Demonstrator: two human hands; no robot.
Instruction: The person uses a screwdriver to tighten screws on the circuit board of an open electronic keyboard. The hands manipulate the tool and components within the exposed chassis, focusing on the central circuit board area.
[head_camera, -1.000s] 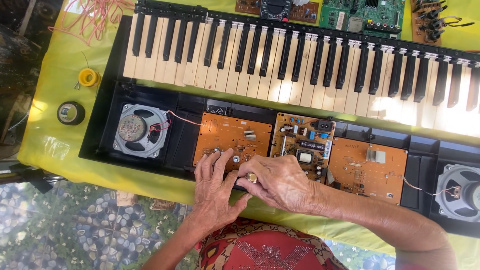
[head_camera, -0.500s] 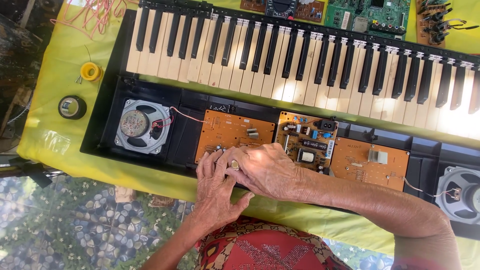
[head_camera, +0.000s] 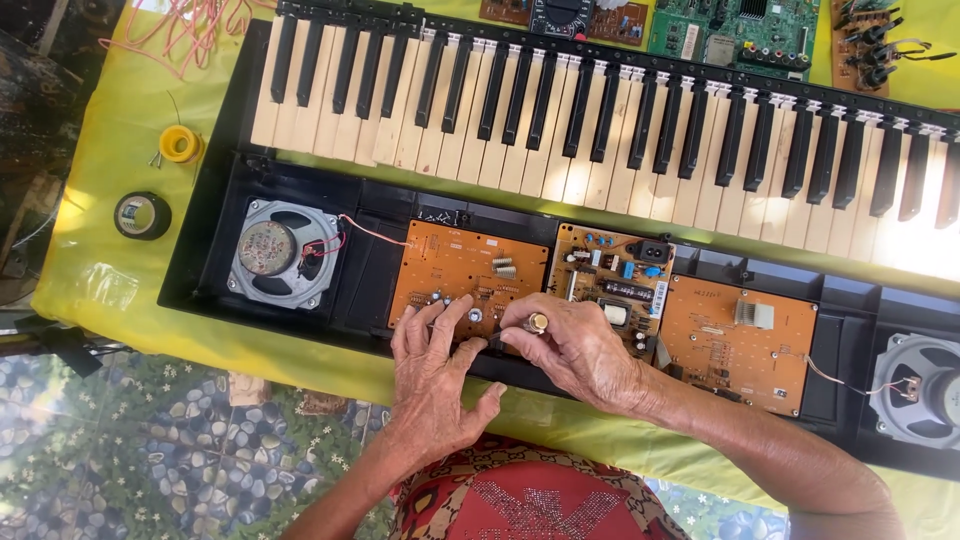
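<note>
At six o'clock on the opened keyboard, both hands are working at the near edge of an orange circuit board

The left hand (head_camera: 437, 365) is lying flat with fingers spread on the left orange board (head_camera: 458, 275), steadying it, while the right hand (head_camera: 575, 350) is pinching a small brass-coloured knob (head_camera: 538, 322) between thumb and fingertips, right at the seam between that board and the crowded power board (head_camera: 612, 282) at its three o'clock. As a judgement, doing this well is calling for a straight, gentle pull or turn on the knob, with the spread hand keeping the board from flexing and staying off the thin red wire (head_camera: 372, 232) running from the left speaker (head_camera: 272, 250) at nine o'clock. The black and white keys (head_camera: 600, 110) are lying at twelve o'clock on the yellow-covered desk (head_camera: 120, 280), well clear of the fingers
</note>
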